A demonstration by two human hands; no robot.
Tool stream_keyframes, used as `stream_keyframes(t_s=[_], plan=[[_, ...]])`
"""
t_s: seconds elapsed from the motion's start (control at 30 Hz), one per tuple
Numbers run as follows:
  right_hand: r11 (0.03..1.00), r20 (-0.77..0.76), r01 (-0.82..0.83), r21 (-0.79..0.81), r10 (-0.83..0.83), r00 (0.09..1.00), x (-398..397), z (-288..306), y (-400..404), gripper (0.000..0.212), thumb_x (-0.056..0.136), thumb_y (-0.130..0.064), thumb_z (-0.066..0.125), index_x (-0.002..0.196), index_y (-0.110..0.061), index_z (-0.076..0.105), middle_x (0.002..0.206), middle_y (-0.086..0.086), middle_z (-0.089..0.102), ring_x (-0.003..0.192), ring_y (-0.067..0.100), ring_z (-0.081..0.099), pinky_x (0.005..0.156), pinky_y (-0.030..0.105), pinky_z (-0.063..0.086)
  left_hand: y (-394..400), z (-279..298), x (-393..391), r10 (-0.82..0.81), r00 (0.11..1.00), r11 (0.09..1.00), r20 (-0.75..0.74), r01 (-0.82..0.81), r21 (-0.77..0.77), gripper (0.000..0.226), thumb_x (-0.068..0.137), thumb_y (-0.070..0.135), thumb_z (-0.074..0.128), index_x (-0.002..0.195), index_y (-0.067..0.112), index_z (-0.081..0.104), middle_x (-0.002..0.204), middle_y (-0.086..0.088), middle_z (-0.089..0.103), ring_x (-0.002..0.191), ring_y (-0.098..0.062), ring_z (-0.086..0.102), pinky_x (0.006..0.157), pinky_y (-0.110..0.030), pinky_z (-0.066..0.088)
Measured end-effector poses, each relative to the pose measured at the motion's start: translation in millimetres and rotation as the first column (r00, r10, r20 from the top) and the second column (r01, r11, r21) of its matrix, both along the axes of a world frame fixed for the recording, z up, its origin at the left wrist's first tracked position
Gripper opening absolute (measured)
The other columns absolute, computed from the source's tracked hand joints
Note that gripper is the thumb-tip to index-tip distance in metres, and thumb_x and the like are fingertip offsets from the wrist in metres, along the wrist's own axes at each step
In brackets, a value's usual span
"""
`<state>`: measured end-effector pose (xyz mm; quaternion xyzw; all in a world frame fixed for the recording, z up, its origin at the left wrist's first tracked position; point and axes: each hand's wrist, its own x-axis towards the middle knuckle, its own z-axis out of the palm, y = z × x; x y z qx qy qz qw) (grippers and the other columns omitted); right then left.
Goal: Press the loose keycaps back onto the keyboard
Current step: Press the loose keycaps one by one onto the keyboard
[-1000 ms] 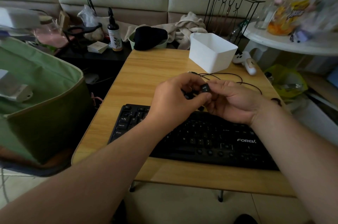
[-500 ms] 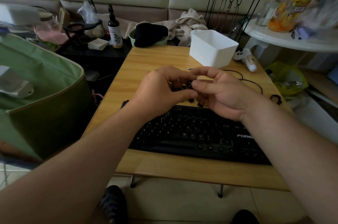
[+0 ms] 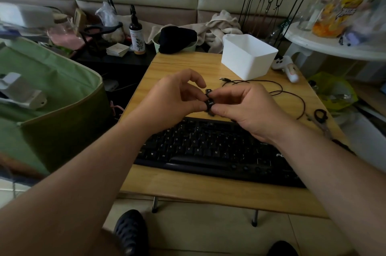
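Keycap (image 3: 209, 103) (pinched) above keyboard (image 3: 208, 147)

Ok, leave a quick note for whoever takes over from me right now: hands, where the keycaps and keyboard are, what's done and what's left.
Left hand and right hand both pinch one black keycap in the air, above the far edge of the keyboard.
More loose keycaps lie on the table behind the hands.
Done: keycap picked up.
Left: find its slot and press it on, then the rest. How many remain cannot be told.
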<state>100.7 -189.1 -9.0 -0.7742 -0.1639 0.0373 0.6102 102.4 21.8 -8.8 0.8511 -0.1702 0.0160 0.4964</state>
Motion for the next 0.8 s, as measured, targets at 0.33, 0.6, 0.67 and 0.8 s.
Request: stream_keyframes(t_s=[0.33,0.6,0.67,0.8], plan=[[0.841,0.405,0.211,-0.497,0.010,0.914,-2.6,-4.0,-0.6,0.020,0.082,-0.024,0.085,0.098,-0.036,0.080,0.085,-0.016,0.074,0.080,0.001,0.067,0.076,0.029,0.056,0.1,-3.8,-0.2,0.000,0.981,1.000,-0.196,0.003,0.015,0.036,0.092,0.024,0.079,0.120,0.034,0.058,0.095,0.014,0.079,0.083,-0.004,0.072,0.077,-0.031,0.054],[0.786,0.560,0.290,-0.545,0.084,0.824,1.4,-7.3,0.8,0.018,0.079,-0.021,0.084,0.096,-0.027,0.079,0.083,-0.009,0.068,0.078,0.011,0.060,0.071,0.031,0.052,-4.6,-0.2,-0.9,0.048,0.972,0.999,-0.232,-0.047,0.008,0.035,0.091,0.026,0.080,0.119,0.032,0.060,0.092,0.010,0.080,0.064,-0.004,0.061,0.060,-0.023,0.047],[0.780,0.567,0.294,-0.552,0.093,0.818,0.8,-7.1,0.8,0.018,0.080,-0.021,0.083,0.098,-0.026,0.079,0.084,-0.008,0.069,0.079,0.013,0.061,0.071,0.033,0.053,-5.2,1.2,-1.1,0.046,0.970,0.999,-0.240,-0.044,0.017,0.033,0.091,0.027,0.079,0.119,0.033,0.061,0.091,0.009,0.080,0.068,-0.010,0.065,0.063,-0.030,0.051],[0.734,0.549,0.264,-0.626,0.174,0.818,-2.3,1.0,-4.3,0.018,0.082,-0.022,0.078,0.099,-0.026,0.079,0.083,-0.006,0.068,0.077,0.017,0.062,0.069,0.037,0.053,-13.1,1.9,-4.1,0.014,0.967,1.000,-0.253,-0.016,-0.004,0.031,0.093,0.025,0.078,0.119,0.030,0.062,0.092,0.005,0.080,0.083,-0.029,0.072,0.076,-0.045,0.058]])
